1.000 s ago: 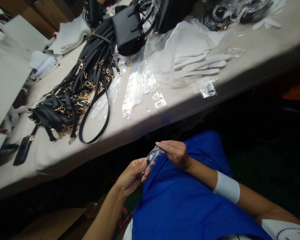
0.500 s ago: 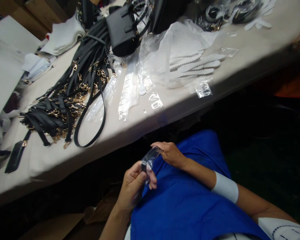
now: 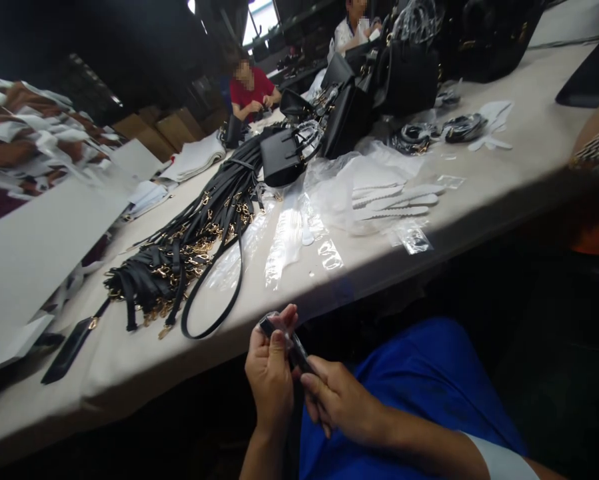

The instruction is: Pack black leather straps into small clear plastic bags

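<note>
Between my hands, just off the table's near edge, is a black strap (image 3: 302, 355) partly covered in clear plastic. My left hand (image 3: 270, 380) grips its upper end with the thumb pressed on top. Lower down, my right hand (image 3: 342, 403) pinches the same strap between thumb and fingers. What lies inside the palms is hidden. Nearest on the table is a bundle of black straps with gold clasps (image 3: 179, 250), one of them looping toward the edge. Clear plastic sleeves (image 3: 284, 247) lie beside the bundle.
A small black handbag (image 3: 280, 157) stands behind the straps, with larger black bags beyond. White gloves (image 3: 396, 200) lie in plastic at the right. A flat black tag (image 3: 69, 350) rests at the left. Two people (image 3: 252, 87) sit at the far side.
My view has tilted up, bringing the far side in. My right hand has come down and closer to my left. The strap now slants down to the right between them.
</note>
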